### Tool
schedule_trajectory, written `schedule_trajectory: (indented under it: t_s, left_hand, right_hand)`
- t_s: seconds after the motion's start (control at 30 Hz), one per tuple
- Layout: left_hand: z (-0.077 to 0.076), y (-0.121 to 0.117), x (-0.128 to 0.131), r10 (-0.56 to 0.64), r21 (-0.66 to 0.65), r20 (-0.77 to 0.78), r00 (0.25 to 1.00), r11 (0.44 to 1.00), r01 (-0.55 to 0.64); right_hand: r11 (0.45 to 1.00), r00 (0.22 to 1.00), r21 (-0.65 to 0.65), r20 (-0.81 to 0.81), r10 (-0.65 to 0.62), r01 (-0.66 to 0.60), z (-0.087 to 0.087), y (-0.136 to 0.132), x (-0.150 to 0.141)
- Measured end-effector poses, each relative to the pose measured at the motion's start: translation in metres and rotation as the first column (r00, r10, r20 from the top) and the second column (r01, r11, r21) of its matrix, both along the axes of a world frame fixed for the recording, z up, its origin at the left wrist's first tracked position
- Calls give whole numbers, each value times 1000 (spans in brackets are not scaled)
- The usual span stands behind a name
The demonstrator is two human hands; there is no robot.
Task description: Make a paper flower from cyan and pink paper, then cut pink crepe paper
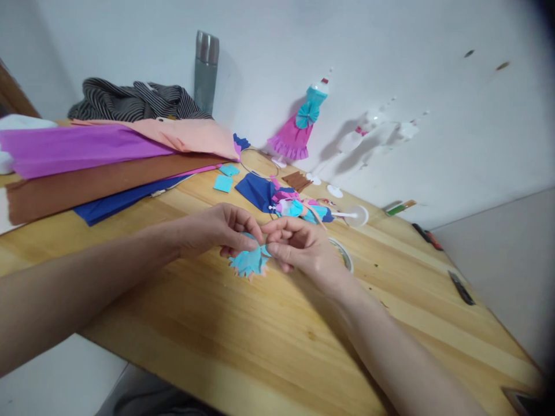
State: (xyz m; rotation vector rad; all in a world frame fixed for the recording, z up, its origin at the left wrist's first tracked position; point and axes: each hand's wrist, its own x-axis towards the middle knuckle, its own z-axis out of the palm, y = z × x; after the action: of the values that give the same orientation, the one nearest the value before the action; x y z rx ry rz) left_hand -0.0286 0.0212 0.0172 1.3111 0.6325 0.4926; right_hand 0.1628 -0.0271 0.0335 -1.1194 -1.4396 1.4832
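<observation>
Both my hands meet above the wooden table, pinching one small piece of light-blue crepe paper point(249, 263) with a fringed, peach-tinged lower edge. My left hand point(229, 228) grips its upper left side between thumb and fingers. At the upper right edge, the thumb and fingertips of my right hand point(299, 245) close on the same paper. Just beyond my hands lies a small figure dressed in blue and pink paper point(299, 209), on a white stem with a round base point(358, 216). A roll of tape point(342, 254) sits partly hidden behind my right wrist.
Folded crepe paper sheets point(82, 150) cover the table's left side. Behind them stand a striped cloth point(139, 98) and a grey flask point(206, 75). A dressed figure point(307, 118) and bare white figures point(359, 133) stand by the wall. A cutter knife point(461, 289) lies at right.
</observation>
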Motion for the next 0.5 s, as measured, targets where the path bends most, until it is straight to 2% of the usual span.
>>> schedule_trajectory:
  t_s: [0.1, 0.2, 0.33, 0.5]
  left_hand:
    - [-1, -1, 1, -69, 21, -60, 996, 997, 71]
    - [-9, 0, 4, -23, 193, -254, 967, 978, 74]
    - [-14, -1, 6, 93, 454, -366, 926, 886, 91]
    - [-11, -3, 5, 166, 621, -340, 926, 779, 88]
  right_hand:
    - [995, 995, -87, 78, 59, -52, 4, 1, 3]
    - [987, 972, -147, 220, 89, -57, -9, 6, 3]
    - [1000, 936, -11, 351, 30, -28, -28, 10, 0]
    - [993, 908, 105, 420, 4, -53, -32, 7, -1]
